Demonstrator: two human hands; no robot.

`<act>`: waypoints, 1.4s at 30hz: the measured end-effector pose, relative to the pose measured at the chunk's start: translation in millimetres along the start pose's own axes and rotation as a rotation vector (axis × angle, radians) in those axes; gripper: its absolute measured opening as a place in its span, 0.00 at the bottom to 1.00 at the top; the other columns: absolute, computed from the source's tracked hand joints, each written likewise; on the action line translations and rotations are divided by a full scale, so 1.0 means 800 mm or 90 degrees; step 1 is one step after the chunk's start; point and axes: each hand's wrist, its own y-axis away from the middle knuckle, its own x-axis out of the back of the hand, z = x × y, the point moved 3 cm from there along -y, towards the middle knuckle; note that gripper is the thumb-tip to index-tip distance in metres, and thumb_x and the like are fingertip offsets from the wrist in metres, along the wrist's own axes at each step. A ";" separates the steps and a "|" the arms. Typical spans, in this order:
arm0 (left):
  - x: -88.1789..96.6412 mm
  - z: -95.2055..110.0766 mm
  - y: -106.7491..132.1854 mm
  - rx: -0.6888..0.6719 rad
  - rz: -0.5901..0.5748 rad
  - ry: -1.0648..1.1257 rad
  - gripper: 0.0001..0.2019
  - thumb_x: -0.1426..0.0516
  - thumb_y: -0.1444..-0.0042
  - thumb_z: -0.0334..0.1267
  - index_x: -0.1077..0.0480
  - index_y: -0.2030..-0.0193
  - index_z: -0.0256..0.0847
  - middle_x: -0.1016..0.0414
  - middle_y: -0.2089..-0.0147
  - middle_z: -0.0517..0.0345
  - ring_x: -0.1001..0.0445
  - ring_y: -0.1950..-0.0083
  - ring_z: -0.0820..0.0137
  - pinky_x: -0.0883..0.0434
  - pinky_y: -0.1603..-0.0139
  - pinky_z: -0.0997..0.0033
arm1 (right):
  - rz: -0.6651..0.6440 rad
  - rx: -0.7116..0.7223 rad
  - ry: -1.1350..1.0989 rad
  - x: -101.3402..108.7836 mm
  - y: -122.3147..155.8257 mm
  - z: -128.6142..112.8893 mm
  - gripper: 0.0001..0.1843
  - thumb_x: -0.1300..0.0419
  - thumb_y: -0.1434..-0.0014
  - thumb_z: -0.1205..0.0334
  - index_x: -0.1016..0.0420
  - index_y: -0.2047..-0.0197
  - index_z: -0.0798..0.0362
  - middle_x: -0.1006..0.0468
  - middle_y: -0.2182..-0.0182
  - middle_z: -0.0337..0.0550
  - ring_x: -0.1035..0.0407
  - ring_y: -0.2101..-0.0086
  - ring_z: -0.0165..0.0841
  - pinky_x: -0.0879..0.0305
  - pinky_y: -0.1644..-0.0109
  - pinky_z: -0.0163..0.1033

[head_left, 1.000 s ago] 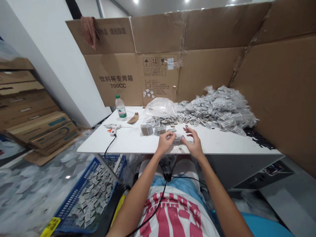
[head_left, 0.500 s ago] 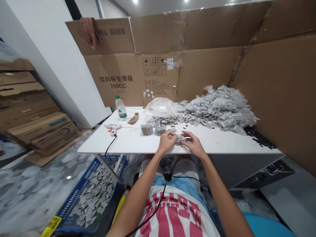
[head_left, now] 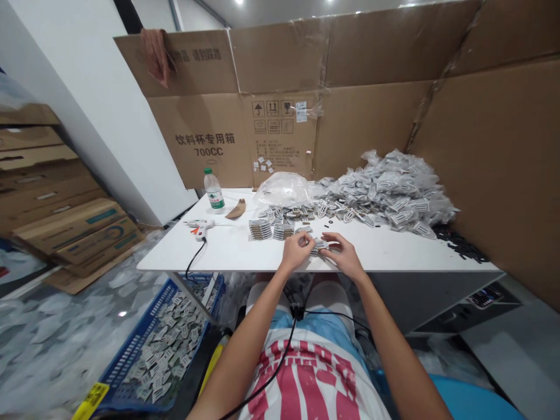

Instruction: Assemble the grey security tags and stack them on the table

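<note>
Near the table's front edge lies a small stack of flat grey-and-white parts (head_left: 319, 245) with slotted fronts, partly covered by my fingers. My left hand (head_left: 296, 251) is at the left of this stack, thumb and forefinger curled into a pinch; whatever is between them is hidden. On the other side, my right hand (head_left: 345, 255) curves around the stack's right end, thumb and fingers against it. Two neat stacks of the same parts, a left stack (head_left: 259, 230) and a right stack (head_left: 283, 231), stand just beyond my left hand.
A heap of bagged parts (head_left: 394, 189) covers the back right, beside black pieces (head_left: 466, 246). At left are a glue gun (head_left: 202, 228), a water bottle (head_left: 214, 191) and a brown curved piece (head_left: 237, 209). Cardboard (head_left: 367, 122) walls the back. A blue basket (head_left: 126, 353) sits on the floor.
Both hands stay at the small stack with almost the same grip. Only slight finger shifts show; the other things have not moved.
</note>
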 end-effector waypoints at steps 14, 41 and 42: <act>-0.002 0.000 -0.002 0.010 -0.015 0.014 0.11 0.40 0.39 0.41 0.24 0.71 0.40 0.23 0.70 0.58 0.29 0.68 0.70 0.34 0.62 0.71 | -0.001 0.007 0.009 0.000 0.001 -0.001 0.26 0.28 0.42 0.54 0.21 0.41 0.45 0.18 0.45 0.49 0.24 0.46 0.47 0.26 0.42 0.54; -0.006 -0.011 -0.003 0.020 -0.018 0.024 0.11 0.38 0.41 0.42 0.25 0.72 0.40 0.23 0.71 0.58 0.25 0.66 0.69 0.28 0.60 0.71 | 0.000 0.001 0.026 0.001 0.002 -0.003 0.25 0.29 0.42 0.53 0.21 0.42 0.46 0.18 0.44 0.49 0.24 0.46 0.46 0.26 0.42 0.54; -0.006 -0.012 -0.003 0.020 -0.016 0.025 0.11 0.38 0.41 0.42 0.26 0.73 0.40 0.24 0.71 0.58 0.26 0.66 0.69 0.28 0.60 0.71 | -0.001 0.000 0.026 0.001 0.001 -0.002 0.25 0.29 0.42 0.53 0.21 0.42 0.46 0.18 0.45 0.49 0.24 0.46 0.46 0.26 0.42 0.54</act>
